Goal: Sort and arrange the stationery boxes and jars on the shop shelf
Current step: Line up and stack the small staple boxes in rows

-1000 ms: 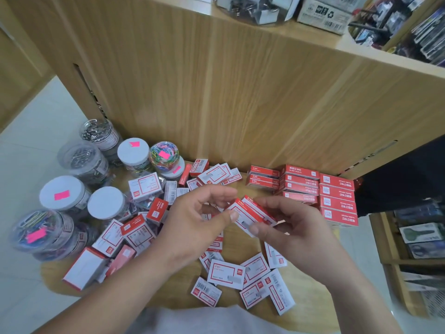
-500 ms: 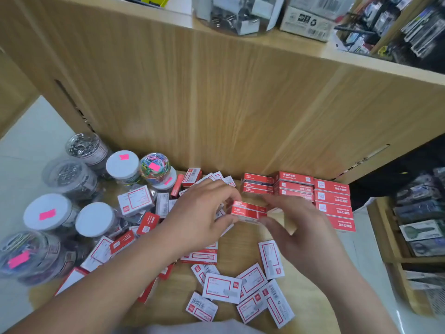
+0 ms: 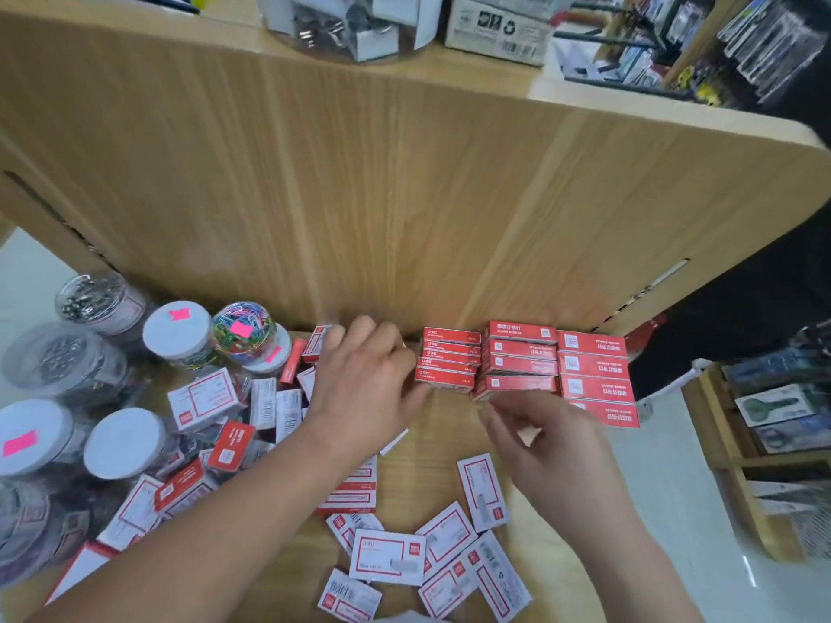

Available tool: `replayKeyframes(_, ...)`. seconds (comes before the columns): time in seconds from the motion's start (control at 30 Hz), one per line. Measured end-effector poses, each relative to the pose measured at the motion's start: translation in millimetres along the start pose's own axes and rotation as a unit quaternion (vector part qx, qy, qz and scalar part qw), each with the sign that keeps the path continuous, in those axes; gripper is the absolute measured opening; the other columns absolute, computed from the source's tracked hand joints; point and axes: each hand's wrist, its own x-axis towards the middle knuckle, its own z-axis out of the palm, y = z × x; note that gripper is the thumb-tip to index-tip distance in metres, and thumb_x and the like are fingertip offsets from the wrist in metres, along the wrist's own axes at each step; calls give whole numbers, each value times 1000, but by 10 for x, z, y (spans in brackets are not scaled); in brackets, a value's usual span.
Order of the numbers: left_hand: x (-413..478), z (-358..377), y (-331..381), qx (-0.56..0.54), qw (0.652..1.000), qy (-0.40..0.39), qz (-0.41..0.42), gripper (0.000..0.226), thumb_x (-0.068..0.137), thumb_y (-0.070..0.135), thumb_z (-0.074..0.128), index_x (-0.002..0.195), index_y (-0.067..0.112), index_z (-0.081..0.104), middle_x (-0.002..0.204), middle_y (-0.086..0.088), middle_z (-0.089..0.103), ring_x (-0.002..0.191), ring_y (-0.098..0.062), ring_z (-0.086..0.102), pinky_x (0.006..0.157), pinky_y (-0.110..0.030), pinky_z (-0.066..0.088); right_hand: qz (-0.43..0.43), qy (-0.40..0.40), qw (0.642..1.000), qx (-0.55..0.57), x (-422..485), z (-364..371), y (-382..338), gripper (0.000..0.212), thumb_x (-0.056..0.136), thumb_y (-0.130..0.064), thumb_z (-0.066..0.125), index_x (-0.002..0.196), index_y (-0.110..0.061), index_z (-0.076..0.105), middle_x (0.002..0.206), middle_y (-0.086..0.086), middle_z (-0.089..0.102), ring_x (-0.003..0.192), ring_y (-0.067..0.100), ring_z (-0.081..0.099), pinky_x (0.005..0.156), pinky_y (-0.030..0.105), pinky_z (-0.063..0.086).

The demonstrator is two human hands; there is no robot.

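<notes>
Loose boxes: flat white cardboard boxes with red borders (image 3: 386, 560) lie scattered on the pale wooden shelf (image 3: 431, 442) at 6 o'clock of the view, and several overlap.
Heap: more small white and red boxes (image 3: 202, 397) lie tilted in a pile at 8 o'clock, partly under the left forearm.
Right hand: at 5 o'clock the right hand (image 3: 553, 447) hovers with its fingers loosely bent and apart, holding nothing visible. Its blurred fingertips are just short of the middle stack of red cardboard boxes (image 3: 519, 357).
Left hand: near 6 o'clock the left hand (image 3: 364, 384) has bent fingers against the end of the smaller left stack of red cardboard boxes (image 3: 447, 361), thumb at its near corner. I cannot tell whether it grips a box.
Jars: clear round plastic jars with white lids and pink stickers (image 3: 126, 442) stand crowded together at 9 o'clock. Beyond them stand a clear jar of coloured paper clips (image 3: 243, 326) and clear jars of silver metal clips (image 3: 90, 299).
Red stacks: at 4 o'clock the left and middle stacks and a wider right stack of red cardboard boxes (image 3: 593, 375) stand side by side, touching, against the panel.
Panel: an upright light-wood panel (image 3: 404, 195) rises behind the shelf and fills the centre.
Top ledge: at 12 o'clock sits a clear plastic tub of metal binder clips (image 3: 346, 20), with a white printed carton (image 3: 499, 29) beside it at 1 o'clock.
</notes>
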Motion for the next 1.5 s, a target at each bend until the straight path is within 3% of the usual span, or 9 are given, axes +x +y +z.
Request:
replayKeyframes(0.2,40,32,46,5,1000,-18,-14,34,82,57,67,75,25,73,76,7,56,84,-25,50,73,-39,29,-32,-17,999,-36,24,123,39,33,88,-30,75,120,-33,69,111,-20,67,93,2,56,73,29,53)
replayKeyframes(0.43,-36,-62,0,-12,1000,-19,-3,33,81,56,67,78,23,74,82,6,60,87,-26,51,76,-41,37,-12,-47,999,-13,-6,66,61,25,89,-31,73,114,-32,71,102,-20,70,93,1,65,76,33,56)
replayKeyframes(0.57,-334,-269,-5,-101,995,1,24,15,84,32,73,87,18,73,95,4,64,87,-28,54,76,-45,48,61,-56,995,56,-238,3,127,15,90,-24,73,105,-26,76,90,-17,74,82,1,68,72,26,56)
replayKeyframes(0.73,-737,-287,201,-183,969,-150,77,22,89,43,63,96,24,71,98,10,61,95,-17,59,73,-40,54,111,-113,984,-77,-485,168,148,28,82,-47,74,75,-22,63,77,-7,52,67,14,55,64,35,50)
replayKeyframes(0.9,-908,-221,192,-212,964,-145,61,25,89,44,59,97,24,72,99,13,60,93,-14,59,71,-40,56,132,-85,982,-106,-608,242,28,23,80,-49,72,89,-30,65,85,-11,53,78,12,57,63,36,52)
replayKeyframes(1.07,-888,-406,75,-231,967,-91,60,10,86,21,74,96,21,73,100,10,63,95,-17,59,76,-39,54,162,-86,983,-11,-562,167,21,25,85,-26,71,98,-40,55,80,-17,68,73,7,63,62,34,53)
replayKeyframes(1.2,-1044,-509,77,-158,965,-154,139,24,82,50,70,90,27,76,108,13,66,114,-17,55,100,-47,48,150,-82,980,103,-519,66,-26,29,90,-7,69,101,-34,68,89,-31,69,86,-5,64,69,10,47)
replayKeyframes(1.37,-1216,-477,-5,-45,960,-231,153,46,72,71,63,87,30,79,124,11,62,143,-26,39,125,-51,11,152,-63,977,134,-424,56,-110,21,86,-10,77,99,-27,74,88,-18,75,82,-1,67,74,16,53)
replayKeyframes(1.5,-1163,-473,-17,-95,967,-188,147,40,74,66,71,89,29,78,121,12,65,134,-22,49,118,-45,27,178,-76,952,237,-321,22,-224,15,88,-6,76,96,-19,76,85,-8,79,76,9,73,70,27,60)
